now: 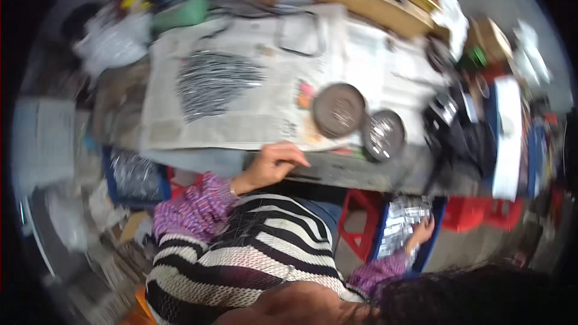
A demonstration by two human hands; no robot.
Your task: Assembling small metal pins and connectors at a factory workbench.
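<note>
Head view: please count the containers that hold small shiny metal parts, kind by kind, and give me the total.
Round dark dishes on the newspaper: 2, the bigger dish and the smaller dish
Blue crates below the table edge: 2, the left crate and the right crate, where the right hand reaches; the left hand rests at the table edge
Total: 4

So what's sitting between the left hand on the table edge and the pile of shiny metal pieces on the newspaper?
Only newspaper. In the head view, the stretch from the left hand up to the metal pile shows bare printed sheet; the two round dishes lie off to the right.
</note>
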